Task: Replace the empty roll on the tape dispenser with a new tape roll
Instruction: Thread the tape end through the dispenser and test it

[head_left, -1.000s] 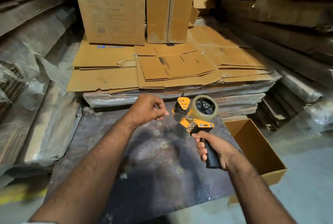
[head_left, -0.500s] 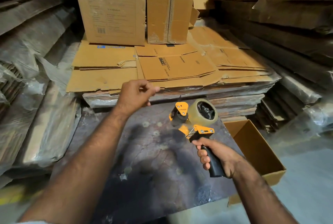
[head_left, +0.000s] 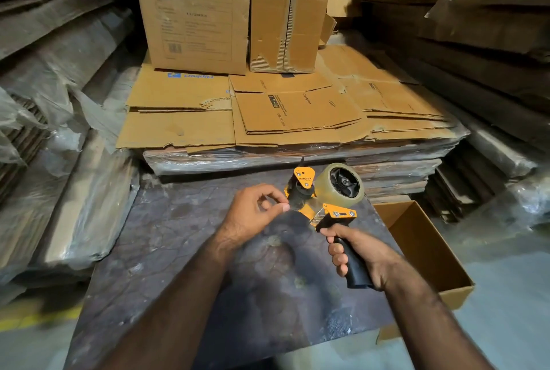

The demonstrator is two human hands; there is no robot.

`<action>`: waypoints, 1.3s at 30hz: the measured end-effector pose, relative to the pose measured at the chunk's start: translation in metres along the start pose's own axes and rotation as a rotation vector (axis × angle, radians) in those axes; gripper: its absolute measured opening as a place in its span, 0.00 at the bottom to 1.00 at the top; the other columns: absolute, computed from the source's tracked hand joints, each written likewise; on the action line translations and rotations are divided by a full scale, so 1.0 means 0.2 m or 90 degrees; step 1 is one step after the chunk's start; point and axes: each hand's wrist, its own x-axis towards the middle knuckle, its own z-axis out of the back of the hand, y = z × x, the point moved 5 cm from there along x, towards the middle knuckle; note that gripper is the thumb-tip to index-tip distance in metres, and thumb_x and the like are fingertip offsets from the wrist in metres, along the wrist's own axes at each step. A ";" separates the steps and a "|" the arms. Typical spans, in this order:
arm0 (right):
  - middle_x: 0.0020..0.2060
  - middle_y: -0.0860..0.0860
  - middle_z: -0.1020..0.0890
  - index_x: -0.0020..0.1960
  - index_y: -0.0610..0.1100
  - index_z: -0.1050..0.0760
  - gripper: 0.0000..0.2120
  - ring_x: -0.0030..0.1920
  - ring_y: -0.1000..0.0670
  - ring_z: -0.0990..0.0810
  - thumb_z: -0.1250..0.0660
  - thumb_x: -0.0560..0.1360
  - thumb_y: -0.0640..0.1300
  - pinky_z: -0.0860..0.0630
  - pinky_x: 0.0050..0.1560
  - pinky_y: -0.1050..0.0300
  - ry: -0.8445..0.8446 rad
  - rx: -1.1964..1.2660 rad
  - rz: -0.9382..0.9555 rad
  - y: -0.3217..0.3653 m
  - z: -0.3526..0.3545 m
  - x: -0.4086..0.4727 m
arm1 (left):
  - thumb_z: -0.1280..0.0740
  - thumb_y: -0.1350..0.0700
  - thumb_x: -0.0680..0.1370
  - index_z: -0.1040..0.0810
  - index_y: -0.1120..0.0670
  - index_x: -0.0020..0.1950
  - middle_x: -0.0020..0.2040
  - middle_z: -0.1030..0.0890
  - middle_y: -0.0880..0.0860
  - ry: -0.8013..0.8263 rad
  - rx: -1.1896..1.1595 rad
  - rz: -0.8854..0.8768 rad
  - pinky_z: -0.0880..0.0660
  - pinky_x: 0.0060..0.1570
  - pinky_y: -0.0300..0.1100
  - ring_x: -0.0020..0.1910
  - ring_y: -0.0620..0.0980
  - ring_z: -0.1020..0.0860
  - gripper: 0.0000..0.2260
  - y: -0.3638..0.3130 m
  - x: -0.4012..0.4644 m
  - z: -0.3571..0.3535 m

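My right hand (head_left: 364, 253) grips the black handle (head_left: 355, 270) of an orange tape dispenser (head_left: 304, 178) and holds it upright above the dark table (head_left: 178, 250). A roll of clear tape (head_left: 323, 189) sits on the dispenser's black hub. My left hand (head_left: 253, 216) is just left of the black roller. Its thumb and forefinger are pinched together on a faint clear strip, the tape end (head_left: 293, 208), which runs toward the roller.
An open, empty cardboard box (head_left: 422, 247) stands at the table's right edge. Behind the table lies a wrapped stack of flattened cartons (head_left: 268, 122), with upright boxes (head_left: 202, 12) on top. Plastic-wrapped cardboard bundles (head_left: 74, 191) close in left and right.
My left hand, which had lifted up and away to the left half a second ago, has come back down to the dispenser's roller and pinched shut. The dispenser has barely moved.
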 end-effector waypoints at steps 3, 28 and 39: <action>0.27 0.52 0.31 0.35 0.47 0.29 0.13 0.22 0.54 0.34 0.28 0.74 0.44 0.35 0.21 0.63 -0.010 0.012 0.004 0.00 0.03 0.00 | 0.23 0.57 0.74 0.15 0.51 0.44 0.36 0.15 0.45 0.036 0.003 -0.012 0.20 0.39 0.38 0.32 0.43 0.17 0.02 -0.01 -0.02 0.00; 0.28 0.51 0.30 0.34 0.47 0.27 0.12 0.24 0.53 0.34 0.28 0.73 0.44 0.34 0.22 0.62 0.022 -0.048 -0.010 -0.04 -0.02 -0.02 | 0.19 0.66 0.67 0.24 0.63 0.41 0.37 0.14 0.59 -0.010 -0.048 0.090 0.16 0.38 0.43 0.37 0.50 0.14 0.14 -0.07 0.23 0.16; 0.28 0.51 0.30 0.33 0.47 0.26 0.12 0.24 0.53 0.33 0.28 0.73 0.43 0.33 0.22 0.62 0.030 -0.056 -0.009 -0.05 -0.01 -0.02 | 0.23 0.67 0.71 0.19 0.64 0.46 0.38 0.13 0.59 0.078 -0.129 0.124 0.16 0.47 0.49 0.39 0.52 0.14 0.07 -0.06 0.21 0.13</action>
